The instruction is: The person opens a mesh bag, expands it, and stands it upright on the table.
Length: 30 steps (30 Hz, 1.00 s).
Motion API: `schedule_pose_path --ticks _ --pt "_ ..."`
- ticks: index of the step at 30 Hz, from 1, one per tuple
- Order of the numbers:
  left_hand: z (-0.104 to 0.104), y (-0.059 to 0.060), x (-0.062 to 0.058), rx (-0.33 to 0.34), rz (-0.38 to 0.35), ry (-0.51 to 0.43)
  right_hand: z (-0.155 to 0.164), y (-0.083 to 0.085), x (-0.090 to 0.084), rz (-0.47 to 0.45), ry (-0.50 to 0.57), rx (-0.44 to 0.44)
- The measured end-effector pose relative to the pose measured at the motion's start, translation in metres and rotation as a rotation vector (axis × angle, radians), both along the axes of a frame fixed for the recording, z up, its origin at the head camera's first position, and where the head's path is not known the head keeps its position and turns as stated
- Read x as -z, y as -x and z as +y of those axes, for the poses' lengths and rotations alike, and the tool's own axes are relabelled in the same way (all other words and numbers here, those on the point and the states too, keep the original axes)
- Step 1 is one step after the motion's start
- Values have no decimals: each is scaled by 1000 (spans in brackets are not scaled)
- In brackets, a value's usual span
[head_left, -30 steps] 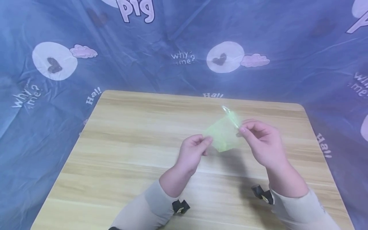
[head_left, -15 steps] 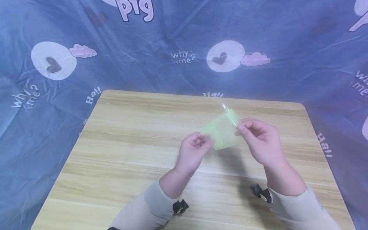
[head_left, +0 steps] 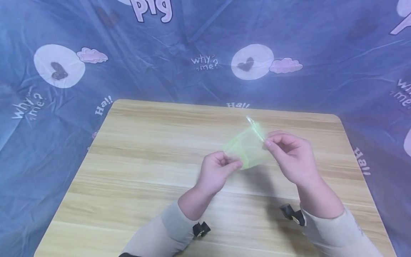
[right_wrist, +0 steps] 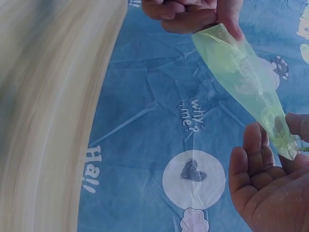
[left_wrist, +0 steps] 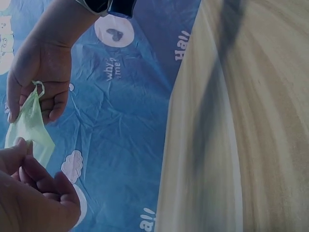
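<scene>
A sheer pale-green drawstring pouch point(head_left: 250, 144) is stretched between both hands above the table. My left hand point(head_left: 214, 172) pinches its lower end between thumb and fingers. With thumb and index finger, my right hand point(head_left: 293, 157) grips the gathered mouth. A shiny ribbon loop point(head_left: 250, 120) sticks up past the pouch's far corner. Seen from the right wrist, the pouch point(right_wrist: 241, 79) narrows towards the right hand point(right_wrist: 270, 181), and a yellower patch shows through the mesh close to the left hand point(right_wrist: 186, 14). In the left wrist view, a drawstring loop point(left_wrist: 39, 87) rises by the right palm.
Beneath the hands lies a wood-grain table point(head_left: 141, 160) with rounded far corners. A blue printed cloth point(head_left: 160, 71) hangs behind it and down its sides. Small black devices point(head_left: 201, 230) are strapped at the wrists, over grey sleeves point(head_left: 173, 223).
The left thumb and fingers came away from the pouch's end, then pinched it again slightly lower. The right hand has kept its grip on the mouth, almost in place.
</scene>
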<state>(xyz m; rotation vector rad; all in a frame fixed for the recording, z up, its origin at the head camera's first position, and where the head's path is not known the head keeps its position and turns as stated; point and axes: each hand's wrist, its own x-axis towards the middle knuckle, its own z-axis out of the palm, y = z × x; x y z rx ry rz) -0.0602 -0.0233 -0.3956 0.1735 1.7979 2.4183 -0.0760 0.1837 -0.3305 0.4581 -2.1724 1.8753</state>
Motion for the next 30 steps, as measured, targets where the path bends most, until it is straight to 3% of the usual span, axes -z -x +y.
schedule_pose_path --ticks 6,10,13,16,24,30 --pt "0 -2 3 3 5 -38 0 -1 -2 3 -28 7" --pt "-6 0 6 -15 -78 29 2 1 1 91 -217 83" --pt "-12 4 8 -42 -153 69 6 5 11 173 -387 114" --pt "-17 9 10 -80 -187 106 10 11 24 220 -497 85" --pt "-22 18 15 -82 -264 154 14 21 61 246 -600 56" --pt "-23 20 20 -65 -281 166 13 22 77 243 -672 37"
